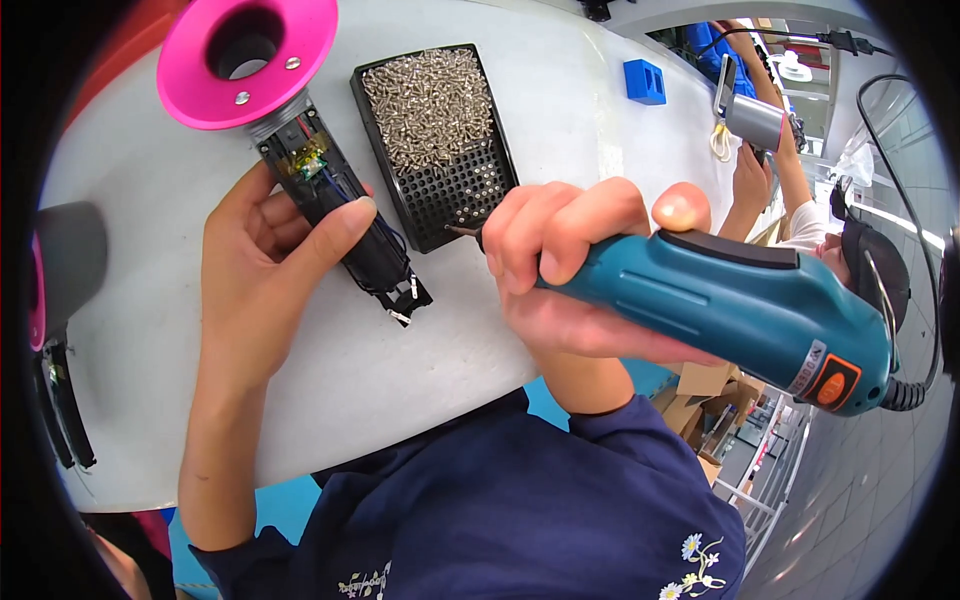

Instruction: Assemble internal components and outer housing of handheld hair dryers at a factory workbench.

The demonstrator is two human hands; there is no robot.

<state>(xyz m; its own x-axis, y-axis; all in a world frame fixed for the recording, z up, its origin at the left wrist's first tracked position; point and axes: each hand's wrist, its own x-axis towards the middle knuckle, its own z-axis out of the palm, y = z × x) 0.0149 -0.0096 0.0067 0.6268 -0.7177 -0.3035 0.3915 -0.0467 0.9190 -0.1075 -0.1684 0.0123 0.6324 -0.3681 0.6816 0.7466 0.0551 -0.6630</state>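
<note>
My left hand (275, 260) is closed round the black handle of a partly assembled hair dryer (335, 185). The dryer has a round pink head with two screws on its face; circuit parts and wires show in the opened handle, and loose wire ends stick out at its lower end. In my right hand (575, 255) is a teal electric screwdriver (720, 300), gripped near its nose, with the thumb raised by its black lever. Its bit points left, over the lower right corner of a black screw tray (425, 205). Silver screws (430, 105) heap over most of that tray.
A blue block with holes (645, 82) stands at the back right. Another dryer body (70, 270), grey and pink, lies at the left edge. At the right, a co-worker's hands (750, 185) work by a grey cylindrical part (755, 122). The screwdriver's cable curves up the right side.
</note>
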